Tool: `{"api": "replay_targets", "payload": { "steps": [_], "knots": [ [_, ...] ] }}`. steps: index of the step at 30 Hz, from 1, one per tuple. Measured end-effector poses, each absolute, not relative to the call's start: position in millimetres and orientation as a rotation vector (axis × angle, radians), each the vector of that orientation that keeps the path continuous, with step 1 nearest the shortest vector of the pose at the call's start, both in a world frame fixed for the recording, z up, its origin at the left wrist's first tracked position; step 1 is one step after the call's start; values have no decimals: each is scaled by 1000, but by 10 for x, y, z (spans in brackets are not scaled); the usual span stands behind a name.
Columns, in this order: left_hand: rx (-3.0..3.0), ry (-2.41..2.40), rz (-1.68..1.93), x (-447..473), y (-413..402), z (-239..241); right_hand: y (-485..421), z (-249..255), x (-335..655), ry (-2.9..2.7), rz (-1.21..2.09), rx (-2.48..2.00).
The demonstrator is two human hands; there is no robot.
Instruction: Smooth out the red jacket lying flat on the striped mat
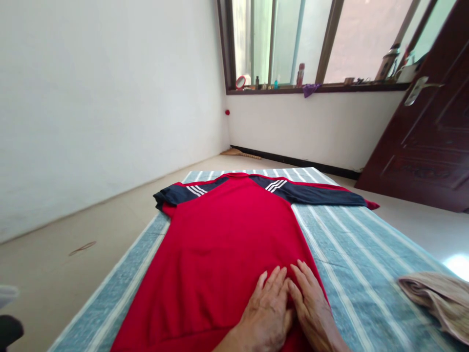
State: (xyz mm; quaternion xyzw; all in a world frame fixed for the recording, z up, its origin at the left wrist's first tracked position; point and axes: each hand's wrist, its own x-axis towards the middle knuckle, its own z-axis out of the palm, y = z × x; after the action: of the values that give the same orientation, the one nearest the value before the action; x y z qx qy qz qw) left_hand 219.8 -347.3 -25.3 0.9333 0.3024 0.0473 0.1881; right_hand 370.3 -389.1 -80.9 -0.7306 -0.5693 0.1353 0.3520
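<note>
A red jacket point(227, 234) with navy sleeves and white shoulder stripes lies spread out, collar away from me. Its right sleeve point(322, 194) stretches straight out sideways, while the left sleeve point(176, 195) ends at the left edge of the table, its end bunched or hanging over. My left hand point(267, 305) rests flat on the lower right of the jacket, fingers extended. Close beside it, my right hand point(309, 298) also lies flat near the jacket's right side, fingers stretched out. The two hands touch or overlap at the thumbs. Neither one grips the fabric.
A blue cloth with white stripes point(351, 254) covers the surface under the jacket. A folded brown towel point(439, 298) lies at the right edge. Bottles and small items stand on the windowsill point(330, 89). A dark red door point(421, 132) is at the right, a broom point(238, 153) in the corner.
</note>
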Motion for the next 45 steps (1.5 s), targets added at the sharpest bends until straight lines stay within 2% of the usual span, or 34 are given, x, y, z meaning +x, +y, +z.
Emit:
{"api": "replay_targets", "payload": {
  "steps": [9,17,23,29,38,45],
  "knots": [
    [2622,983,173,2228,-3348,-97,-3886,-888,3644,-1344,185,-1726],
    [2661,1062,57,2213,-3220,-276,-3889,-904,3649,-1356,214,-1712],
    [2635,1066,52,2215,-3224,-283,-3721,-572,3683,-1489,283,-1683],
    [2538,1084,68,2207,-3186,-350,-3065,-203,3830,-1803,310,-1682],
    [2687,1071,103,2160,-3207,-402,-2726,-603,3989,-1908,194,-1891],
    [2811,1029,155,2095,-3133,-619,-2663,-598,4087,-1874,175,-1884]
  ]
}}
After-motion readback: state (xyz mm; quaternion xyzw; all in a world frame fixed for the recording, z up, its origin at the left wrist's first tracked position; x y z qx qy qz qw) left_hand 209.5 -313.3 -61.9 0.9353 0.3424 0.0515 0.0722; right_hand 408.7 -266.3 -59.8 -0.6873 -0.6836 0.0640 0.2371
